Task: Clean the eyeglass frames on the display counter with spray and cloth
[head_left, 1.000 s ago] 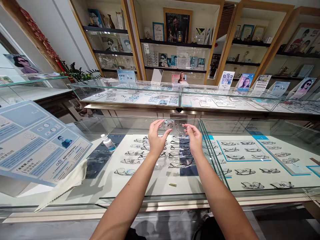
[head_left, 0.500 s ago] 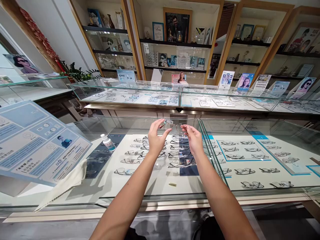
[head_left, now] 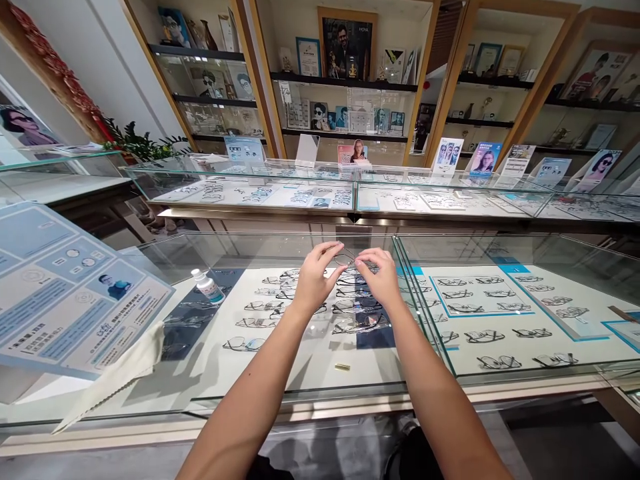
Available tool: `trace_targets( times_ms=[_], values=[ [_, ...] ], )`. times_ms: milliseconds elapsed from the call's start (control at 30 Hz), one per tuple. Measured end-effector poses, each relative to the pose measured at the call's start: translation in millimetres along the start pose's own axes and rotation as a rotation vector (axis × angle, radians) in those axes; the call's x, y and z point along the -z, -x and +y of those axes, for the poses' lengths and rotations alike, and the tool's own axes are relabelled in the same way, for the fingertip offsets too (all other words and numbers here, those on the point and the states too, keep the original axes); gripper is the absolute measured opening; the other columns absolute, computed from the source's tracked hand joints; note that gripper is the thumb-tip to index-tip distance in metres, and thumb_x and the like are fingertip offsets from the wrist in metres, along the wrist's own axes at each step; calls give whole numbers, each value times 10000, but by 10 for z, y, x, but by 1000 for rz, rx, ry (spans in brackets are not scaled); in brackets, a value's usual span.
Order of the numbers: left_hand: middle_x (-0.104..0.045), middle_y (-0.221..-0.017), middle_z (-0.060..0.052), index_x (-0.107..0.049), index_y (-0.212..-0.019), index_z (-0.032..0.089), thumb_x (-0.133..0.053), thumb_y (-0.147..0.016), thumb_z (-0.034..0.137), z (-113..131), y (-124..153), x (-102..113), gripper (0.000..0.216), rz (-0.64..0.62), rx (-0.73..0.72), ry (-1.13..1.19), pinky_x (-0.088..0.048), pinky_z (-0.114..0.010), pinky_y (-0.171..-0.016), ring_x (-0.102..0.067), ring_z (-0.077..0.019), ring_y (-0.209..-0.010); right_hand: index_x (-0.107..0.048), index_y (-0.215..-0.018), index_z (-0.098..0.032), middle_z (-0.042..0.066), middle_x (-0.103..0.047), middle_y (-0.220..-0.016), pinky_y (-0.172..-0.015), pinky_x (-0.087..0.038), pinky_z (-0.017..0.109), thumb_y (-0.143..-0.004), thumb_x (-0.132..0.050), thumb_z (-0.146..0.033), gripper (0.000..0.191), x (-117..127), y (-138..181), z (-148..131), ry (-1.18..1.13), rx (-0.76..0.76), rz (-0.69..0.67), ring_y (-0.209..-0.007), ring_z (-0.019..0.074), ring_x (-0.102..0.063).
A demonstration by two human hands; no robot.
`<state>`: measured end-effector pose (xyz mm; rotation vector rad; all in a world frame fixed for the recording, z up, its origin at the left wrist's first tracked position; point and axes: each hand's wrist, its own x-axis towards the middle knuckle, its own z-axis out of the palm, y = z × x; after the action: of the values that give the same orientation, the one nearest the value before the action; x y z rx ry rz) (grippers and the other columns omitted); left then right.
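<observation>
Both hands hold one pair of thin-framed eyeglasses (head_left: 344,258) above the glass display case. My left hand (head_left: 316,275) has its thumb and fingers closed around the left part of the frame. With its fingertips pinched at the right part of the same eyeglasses, my right hand (head_left: 379,273) sits close beside the left one. Much of the frame is hidden behind the fingers. Beneath the hands, rows of eyeglasses (head_left: 360,324) lie inside the case. A small gold-coloured piece (head_left: 343,367) is nearer to me.
A white bottle (head_left: 207,287) stands on the glass at the left. A pale cloth (head_left: 113,373) hangs by a blue printed board (head_left: 85,293). Another glass case (head_left: 260,180) runs across behind, with cards on top and shelves beyond.
My hands have come closer together, and the eyeglasses have turned so that less of the frame shows. The whole view has shifted slightly.
</observation>
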<state>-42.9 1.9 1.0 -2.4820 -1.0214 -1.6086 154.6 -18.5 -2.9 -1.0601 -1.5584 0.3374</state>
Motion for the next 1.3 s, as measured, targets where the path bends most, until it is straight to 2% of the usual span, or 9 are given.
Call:
trace_targets(
  times_ms=[200, 300, 433, 567, 800, 900, 1000, 1100, 1300],
  values=[
    [-661, -1287, -113, -627, -1418, 275, -711, -962, 343, 93, -17, 36, 468, -16, 33, 87, -566, -437, -1043, -657, -265, -1196, -809, -870, -290, 51, -777, -1129, -1083, -403, 479, -939, -683, -389, 174, 12, -31, 85, -37, -49, -60, -1143, 278, -616],
    [-662, -1289, -110, -652, -1388, 270, -739, -941, 363, 99, -31, 39, 465, -36, 96, 180, -582, -433, -1023, -668, -259, -1168, -806, -839, -254, 78, -785, -1174, -1095, -423, 486, -901, -719, -430, 206, 24, -48, 114, -219, -125, -133, -1147, 279, -666],
    [-648, -1302, -108, -661, -1381, 272, -768, -917, 357, 69, -34, 12, 484, -52, 148, 313, -584, -434, -1042, -679, -243, -1151, -810, -834, -224, 97, -813, -1127, -971, -530, 441, -826, -779, -533, 311, 27, -54, 144, -467, -289, -236, -1005, 264, -740],
    [-632, -1306, -107, -661, -1385, 282, -779, -902, 344, 46, -24, -12, 502, -52, 178, 337, -570, -456, -1070, -662, -254, -1188, -822, -832, -230, 64, -831, -938, -892, -563, 405, -743, -834, -592, 373, 18, -47, 155, -519, -365, -228, -896, 247, -751],
    [-586, -1397, -127, -585, -1452, 267, -800, -867, 366, 99, -39, 11, 630, 9, 162, 263, -548, -457, -1070, -636, -265, -1215, -827, -825, -246, 54, -834, -941, -902, -575, 416, -715, -843, -596, 367, -28, -50, 158, -547, -380, -151, -893, 249, -756],
    [-656, -1123, -84, -701, -1239, 220, -766, -883, 365, 176, -26, -11, 390, 161, 236, 184, -564, -378, -903, -650, -205, -946, -821, -842, -237, 62, -831, -964, -943, -567, 423, -755, -818, -559, 334, -64, -49, 148, -524, -359, -25, -943, 257, -754],
    [-586, -754, -13, -778, -904, 207, -687, -945, 386, 246, 17, -88, 205, 95, 349, 242, -477, -296, -676, -539, -153, -688, -808, -848, -220, 83, -825, -1015, -964, -559, 426, -802, -787, -488, 273, -130, -20, 112, -496, -312, 70, -992, 268, -748],
    [-571, -693, -2, -821, -906, 214, -711, -928, 435, 272, 74, -187, 249, -7, 435, 363, -402, -277, -599, -491, -140, -633, -795, -845, -208, 99, -812, -1028, -953, -556, 418, -850, -742, -431, 229, -218, 35, 47, -449, -245, 113, -1000, 268, -739],
    [-504, -643, 19, -828, -948, 198, -766, -875, 498, 243, 125, -285, 315, 28, 585, 550, -365, -267, -598, -431, -130, -613, -797, -902, -219, 90, -804, -1022, -937, -550, 401, -923, -689, -419, 228, -280, 105, -73, -352, -153, 143, -1012, 256, -723]
  ],
)
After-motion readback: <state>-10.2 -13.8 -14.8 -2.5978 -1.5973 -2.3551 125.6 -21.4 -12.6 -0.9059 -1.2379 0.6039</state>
